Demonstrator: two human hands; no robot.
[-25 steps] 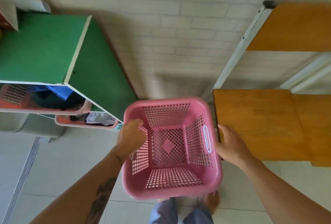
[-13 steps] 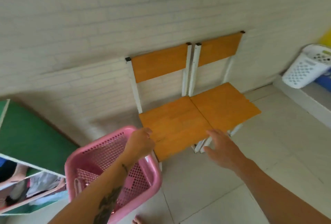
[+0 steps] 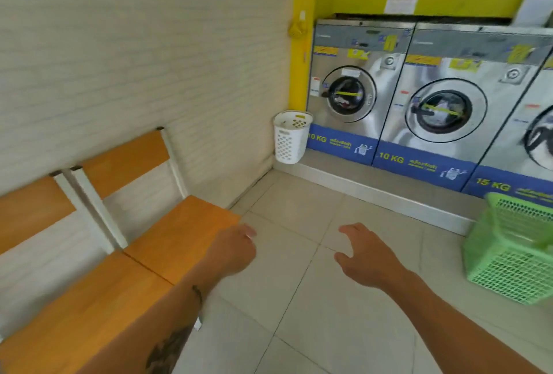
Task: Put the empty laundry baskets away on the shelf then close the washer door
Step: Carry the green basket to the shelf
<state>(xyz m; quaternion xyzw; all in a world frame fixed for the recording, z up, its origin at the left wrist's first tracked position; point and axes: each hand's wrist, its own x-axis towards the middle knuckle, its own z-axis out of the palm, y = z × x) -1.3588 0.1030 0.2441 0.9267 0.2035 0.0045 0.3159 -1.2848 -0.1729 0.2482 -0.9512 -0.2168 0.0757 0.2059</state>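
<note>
My left hand (image 3: pixel 236 249) curls loosely and my right hand (image 3: pixel 366 257) spreads its fingers, both empty; the green basket (image 3: pixel 508 254) sits on the floor well off to my right.

The picture's right edge is cutting off the green basket (image 3: pixel 511 257) and the third washer (image 3: pixel 538 140) behind it; motion is blurring both.

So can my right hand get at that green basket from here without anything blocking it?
Probably yes. The right hand is empty with fingers spread, and only bare tiled floor lies between it and the green basket on its right. It sits past the fingertips, so a step or lean toward it looks needed.
</note>
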